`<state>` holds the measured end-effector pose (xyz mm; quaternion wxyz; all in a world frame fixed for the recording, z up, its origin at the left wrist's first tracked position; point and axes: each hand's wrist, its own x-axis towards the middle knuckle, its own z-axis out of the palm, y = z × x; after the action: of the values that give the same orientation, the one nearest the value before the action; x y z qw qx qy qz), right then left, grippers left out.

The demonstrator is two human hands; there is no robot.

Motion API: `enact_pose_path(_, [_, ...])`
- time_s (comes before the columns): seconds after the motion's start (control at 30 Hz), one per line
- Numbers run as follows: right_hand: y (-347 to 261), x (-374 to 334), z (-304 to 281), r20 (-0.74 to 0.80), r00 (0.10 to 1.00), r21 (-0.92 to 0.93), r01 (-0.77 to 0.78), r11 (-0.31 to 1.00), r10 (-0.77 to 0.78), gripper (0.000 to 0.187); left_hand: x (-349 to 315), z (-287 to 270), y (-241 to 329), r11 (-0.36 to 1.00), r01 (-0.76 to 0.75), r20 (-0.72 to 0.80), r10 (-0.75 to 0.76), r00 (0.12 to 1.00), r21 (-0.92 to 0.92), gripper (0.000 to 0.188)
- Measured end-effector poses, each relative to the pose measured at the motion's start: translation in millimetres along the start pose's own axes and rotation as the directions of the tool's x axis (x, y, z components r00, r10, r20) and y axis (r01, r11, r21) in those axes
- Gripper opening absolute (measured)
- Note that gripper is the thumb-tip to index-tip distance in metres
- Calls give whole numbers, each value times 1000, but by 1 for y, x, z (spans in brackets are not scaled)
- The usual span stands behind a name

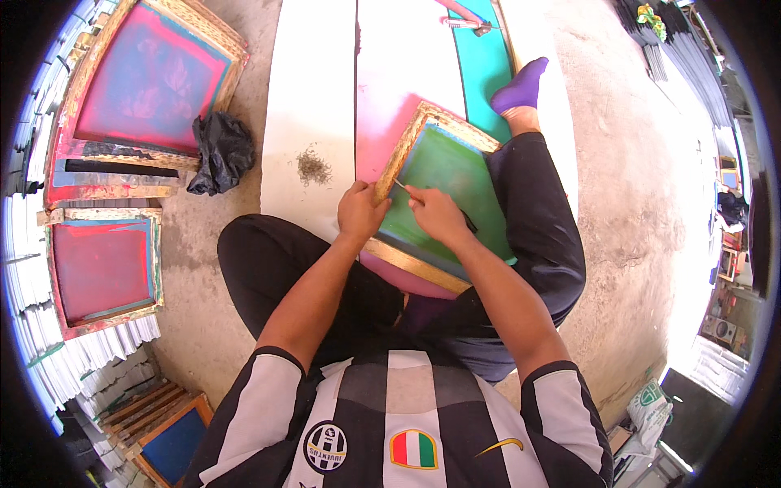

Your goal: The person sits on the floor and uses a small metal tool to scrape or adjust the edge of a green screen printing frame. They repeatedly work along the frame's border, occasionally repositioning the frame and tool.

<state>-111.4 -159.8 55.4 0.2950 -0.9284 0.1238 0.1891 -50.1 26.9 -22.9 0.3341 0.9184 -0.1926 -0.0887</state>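
Note:
A wooden screen-printing frame [399,159] with green mesh [443,183] lies tilted across my lap, over the board I sit on. My left hand [360,213] is closed on the frame's left rail, near its lower left corner. My right hand [438,213] is over the mesh, closed around a slim tool [399,185]. The tool's thin metal tip touches or nearly touches the inner edge of that rail. A dark end shows behind my palm, but most of the handle is hidden, so its exact kind cannot be told.
Dark loose bits [313,166] lie on the white board [305,89]. At its far end are pliers-like tools [465,23] on a teal strip. My purple-socked foot [519,88] rests at the right. Leftward stand other screen frames [106,272], a black plastic bag [221,154] and paper stacks.

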Motion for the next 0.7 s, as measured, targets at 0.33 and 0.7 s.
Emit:
enact_pose_path(0.33, [37, 4, 34, 40, 998, 503, -67, 862, 54, 43, 1, -3, 3, 1000, 4, 11, -4, 1000, -9, 39])
enact_pose_path(0.7, [34, 9, 23, 269, 948, 679, -312, 665, 170, 50, 0, -8, 4, 999, -1, 19, 2, 1000, -43, 39])
